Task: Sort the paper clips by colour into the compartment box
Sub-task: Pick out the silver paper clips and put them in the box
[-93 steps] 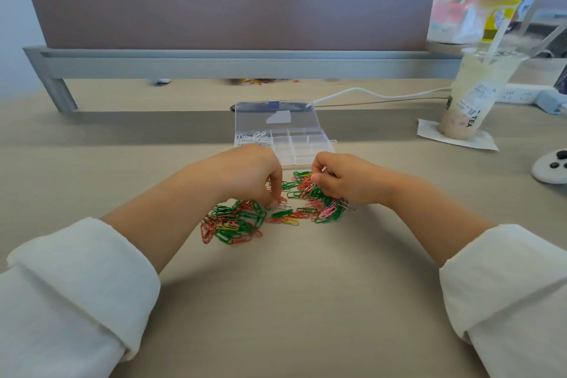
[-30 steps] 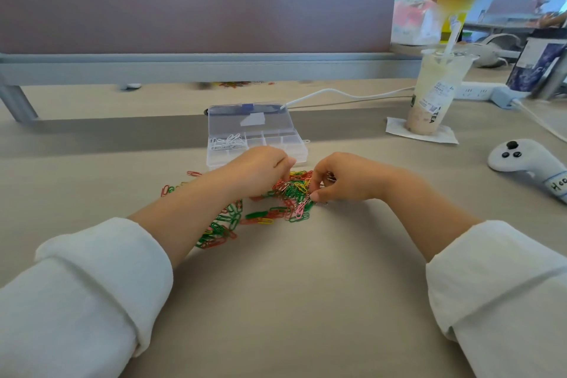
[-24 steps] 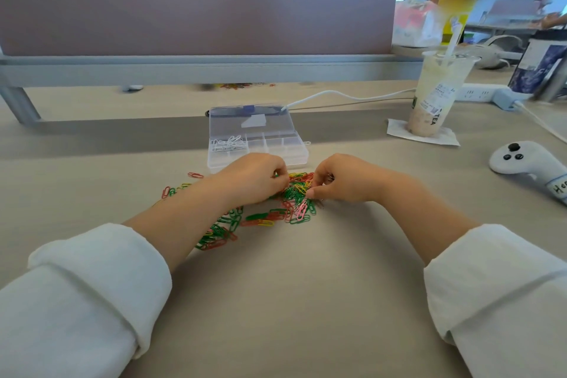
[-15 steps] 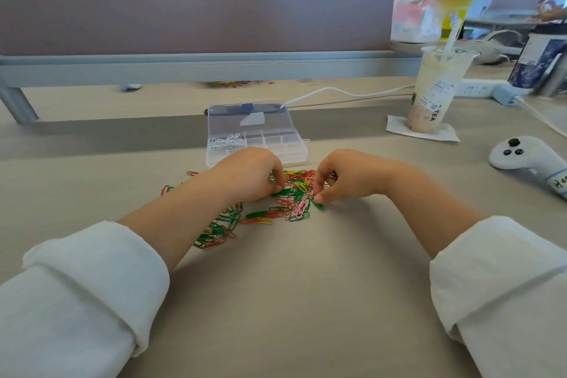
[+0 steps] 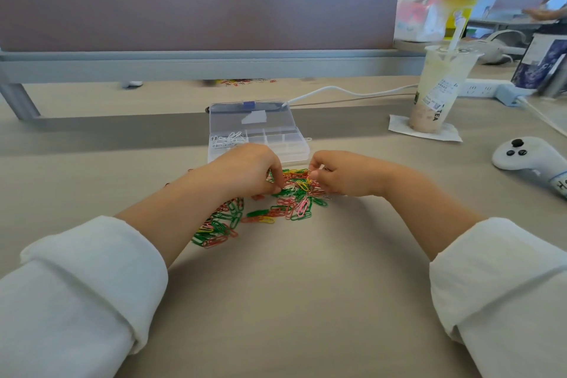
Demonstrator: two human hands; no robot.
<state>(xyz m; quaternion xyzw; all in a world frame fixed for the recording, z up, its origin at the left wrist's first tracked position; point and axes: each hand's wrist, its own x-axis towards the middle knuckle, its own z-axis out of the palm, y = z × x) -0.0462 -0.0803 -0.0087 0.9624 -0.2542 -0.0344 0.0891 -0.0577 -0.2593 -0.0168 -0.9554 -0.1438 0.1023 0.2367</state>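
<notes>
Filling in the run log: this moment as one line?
phase: sorting | left hand: fingertips in paper clips | right hand: pinches paper clips | compartment box: open, holds white clips

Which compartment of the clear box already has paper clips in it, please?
The leftmost compartment of the compartment box: it alone holds white paper clips, while the other compartments in view look bare.

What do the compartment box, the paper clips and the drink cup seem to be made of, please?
Compartment box: clear, glossy hard plastic; the table and white clips show through it.
Paper clips: probably coated wire, thin bent loops in green, red, pink and yellow; the core is hidden.
Drink cup: likely translucent plastic; the pale drink shows through, with a printed label.
</notes>
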